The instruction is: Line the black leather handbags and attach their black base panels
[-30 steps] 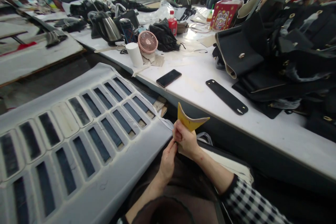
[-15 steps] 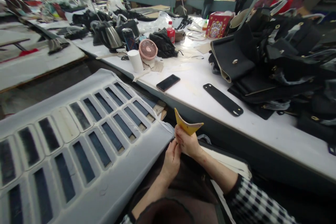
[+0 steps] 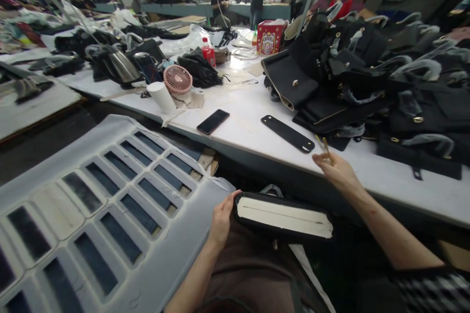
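Observation:
My left hand [image 3: 221,220] grips the left end of a black piece with a cream inside [image 3: 284,216], which lies across my lap. Over the front edge of the white table, my right hand [image 3: 336,168] is closed on a thin yellow piece [image 3: 326,149], seen nearly edge-on. Just left of that hand, a long black strap piece [image 3: 287,133] with metal fittings lies flat on the table [image 3: 242,137]. Black bags [image 3: 389,83] with wrapped handles are heaped behind and to the right.
A phone [image 3: 213,121], a white roll [image 3: 161,97], a pink fan [image 3: 177,79], a steel kettle [image 3: 119,66] and a red bottle [image 3: 208,52] stand or lie on the table. Left is a grey padded panel [image 3: 165,249] with slots. People are in the background.
My right hand has moved right, away from my left hand, taking the yellow piece along. My left hand now holds the black piece, whose cream inside is more exposed. The view has shifted right.

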The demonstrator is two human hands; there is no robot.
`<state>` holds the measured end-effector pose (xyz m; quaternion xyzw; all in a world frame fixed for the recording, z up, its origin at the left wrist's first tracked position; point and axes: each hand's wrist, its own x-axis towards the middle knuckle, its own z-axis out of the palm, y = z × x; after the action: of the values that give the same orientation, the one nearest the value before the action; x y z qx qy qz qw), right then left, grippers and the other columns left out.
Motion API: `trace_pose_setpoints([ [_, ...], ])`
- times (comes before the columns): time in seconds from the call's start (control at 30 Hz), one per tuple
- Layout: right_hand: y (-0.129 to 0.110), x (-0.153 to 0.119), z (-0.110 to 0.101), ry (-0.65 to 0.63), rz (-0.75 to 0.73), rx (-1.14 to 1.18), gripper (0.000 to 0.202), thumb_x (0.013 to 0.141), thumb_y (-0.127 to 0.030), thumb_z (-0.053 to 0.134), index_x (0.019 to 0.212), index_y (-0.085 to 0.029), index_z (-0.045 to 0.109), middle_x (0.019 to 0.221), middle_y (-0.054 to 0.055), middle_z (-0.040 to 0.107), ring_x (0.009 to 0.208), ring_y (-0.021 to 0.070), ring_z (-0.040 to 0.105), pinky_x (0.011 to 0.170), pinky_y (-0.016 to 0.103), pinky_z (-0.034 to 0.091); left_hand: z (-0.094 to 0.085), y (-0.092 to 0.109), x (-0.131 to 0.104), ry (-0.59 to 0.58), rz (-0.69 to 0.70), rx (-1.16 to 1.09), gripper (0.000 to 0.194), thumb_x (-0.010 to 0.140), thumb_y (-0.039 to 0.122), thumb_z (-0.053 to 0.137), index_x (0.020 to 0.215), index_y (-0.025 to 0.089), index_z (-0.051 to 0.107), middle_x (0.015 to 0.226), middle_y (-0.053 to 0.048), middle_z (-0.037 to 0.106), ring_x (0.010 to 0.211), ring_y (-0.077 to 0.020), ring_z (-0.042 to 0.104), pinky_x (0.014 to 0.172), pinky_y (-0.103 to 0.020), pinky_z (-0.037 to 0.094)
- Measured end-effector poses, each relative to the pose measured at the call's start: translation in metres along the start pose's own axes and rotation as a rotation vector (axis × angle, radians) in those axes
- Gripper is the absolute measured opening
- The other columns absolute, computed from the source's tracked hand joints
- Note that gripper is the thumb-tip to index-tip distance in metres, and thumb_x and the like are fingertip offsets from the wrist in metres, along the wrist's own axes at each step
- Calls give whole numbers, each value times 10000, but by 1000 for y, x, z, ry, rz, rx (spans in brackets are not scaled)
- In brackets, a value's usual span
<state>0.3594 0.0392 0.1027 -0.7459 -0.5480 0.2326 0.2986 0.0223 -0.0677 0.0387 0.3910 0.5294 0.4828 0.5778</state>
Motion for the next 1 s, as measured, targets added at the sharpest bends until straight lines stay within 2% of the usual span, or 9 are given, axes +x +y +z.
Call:
trace_pose_setpoints([
  [0.1,56,32,-50,105,149,-245,722,768,-713,588,1157,-106,629,871,230,659,757,328,607,667,433,397,0,7,13,-35,-69,48,508,876,563,553,1125,152,718,1098,-82,736,1037,-274,659,930,-356,502],
  [0.17,81,43,-74,144,198,-374,816,796,-697,559,1266,-30,564,990,326,633,871,377,617,702,452,397,1,9,19,-38,-103,117,503,826,560,624,1093,147,732,1076,-87,741,1008,-276,664,874,-333,514],
  [0.23,96,46,-88,165,201,-502,810,830,-658,542,1300,1,537,1082,355,605,995,397,601,756,451,405,2,10,22,-44,-135,181,507,799,557,657,1096,152,731,1064,-82,743,996,-274,663,837,-313,514],
  [0.3,105,46,-93,204,179,-581,729,834,-601,577,1284,-29,561,1201,338,566,1146,423,518,867,484,377,1,11,25,-68,-157,228,506,802,556,655,1119,168,719,1063,-70,742,1009,-270,656,837,-306,505],
  [0.4,106,43,-82,261,84,-632,555,871,-497,569,1247,-90,593,1322,263,522,1267,422,383,993,550,264,-1,10,29,-96,-136,338,486,814,567,633,1120,198,714,1115,-50,726,1105,-273,616,944,-323,460],
  [0.5,93,39,-59,232,-53,-590,424,910,-441,538,1183,-131,634,1249,192,593,1229,355,430,1011,491,278,-4,10,33,-131,-109,442,506,806,596,619,1127,216,710,1157,-46,711,1156,-288,589,1026,-364,418],
  [0.63,71,25,-33,162,-189,-454,340,911,-396,581,1115,-138,668,1175,155,648,1147,297,527,975,398,365,-6,11,34,-149,-84,509,538,796,622,603,1144,224,705,1159,-42,709,1150,-295,597,1024,-377,442],
  [0.87,56,-12,-20,61,-175,-216,215,916,-327,579,992,-165,698,969,83,721,855,191,643,786,294,477,1,14,30,-131,-112,467,529,801,604,611,1155,222,704,1154,-32,716,1151,-288,610,973,-352,506],
  [1.0,54,-21,-11,43,-145,-166,208,919,-336,550,907,-184,691,807,39,710,729,175,636,708,290,482,1,18,30,-147,-217,309,562,784,629,624,1160,220,702,1169,-51,715,1164,-302,615,996,-396,514],
])
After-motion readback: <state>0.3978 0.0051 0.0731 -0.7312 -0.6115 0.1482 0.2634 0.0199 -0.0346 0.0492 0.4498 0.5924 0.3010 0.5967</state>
